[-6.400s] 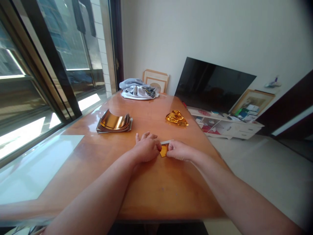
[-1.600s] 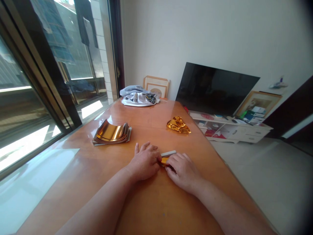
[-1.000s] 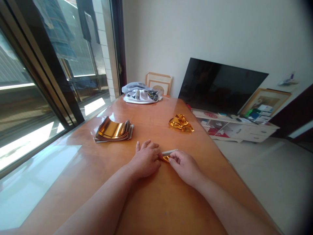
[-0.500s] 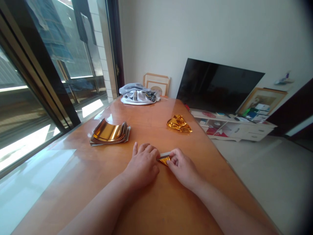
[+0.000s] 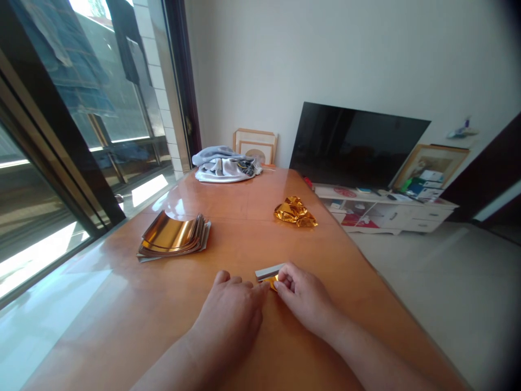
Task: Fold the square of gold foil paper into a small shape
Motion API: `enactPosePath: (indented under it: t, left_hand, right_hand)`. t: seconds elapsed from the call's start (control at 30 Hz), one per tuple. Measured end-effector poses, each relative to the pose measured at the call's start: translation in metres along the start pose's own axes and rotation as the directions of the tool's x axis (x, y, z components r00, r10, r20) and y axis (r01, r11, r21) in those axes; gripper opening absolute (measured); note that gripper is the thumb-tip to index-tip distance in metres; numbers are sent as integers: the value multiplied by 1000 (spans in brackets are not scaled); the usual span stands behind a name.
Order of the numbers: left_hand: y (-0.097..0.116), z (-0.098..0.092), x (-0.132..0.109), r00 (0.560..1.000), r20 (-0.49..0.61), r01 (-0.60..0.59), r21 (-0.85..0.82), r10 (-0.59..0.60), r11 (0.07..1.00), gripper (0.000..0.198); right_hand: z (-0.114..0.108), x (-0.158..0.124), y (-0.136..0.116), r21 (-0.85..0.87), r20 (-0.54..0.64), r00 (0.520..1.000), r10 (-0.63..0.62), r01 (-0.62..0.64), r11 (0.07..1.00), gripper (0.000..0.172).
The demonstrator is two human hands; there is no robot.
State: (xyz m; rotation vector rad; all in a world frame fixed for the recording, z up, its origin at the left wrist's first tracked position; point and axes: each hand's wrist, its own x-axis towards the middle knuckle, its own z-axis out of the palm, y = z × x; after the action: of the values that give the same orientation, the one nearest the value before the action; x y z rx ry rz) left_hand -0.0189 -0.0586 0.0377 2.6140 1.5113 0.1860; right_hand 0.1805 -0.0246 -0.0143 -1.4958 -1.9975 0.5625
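A small folded sheet of gold foil paper (image 5: 268, 271) with a grey-white back lies on the table before me. The thumb and curled fingers of my right hand (image 5: 303, 296) pinch its right end. My left hand (image 5: 234, 309) is palm down with its fingers curled, and its index fingertip presses on the gold part at the near left. The left thumb is mostly hidden below the hand. Further left rests a stack of curved gold foil sheets (image 5: 173, 234). Beyond my right hand sits a crumpled-looking heap of gold foil (image 5: 296, 212).
The glossy wooden table (image 5: 240, 239) stretches away from me. Grey cloth (image 5: 226, 165) is piled at its far end. A large television (image 5: 354, 144) stands on a white cabinet (image 5: 407, 214) to the right. A glass sliding door (image 5: 44, 179) borders the left side.
My left hand has slid back toward me and slightly left, uncovering the paper's left end. The right hand keeps its pinch. The view has tilted up and shifted slightly.
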Motion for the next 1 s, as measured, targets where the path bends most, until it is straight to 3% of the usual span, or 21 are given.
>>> enactPosePath:
  t: [1.0]
  left_hand:
    - [2, 2, 1, 997, 59, 43, 33, -45, 999, 30]
  right_hand:
    - [-5, 2, 0, -15, 21, 999, -42, 42, 999, 13]
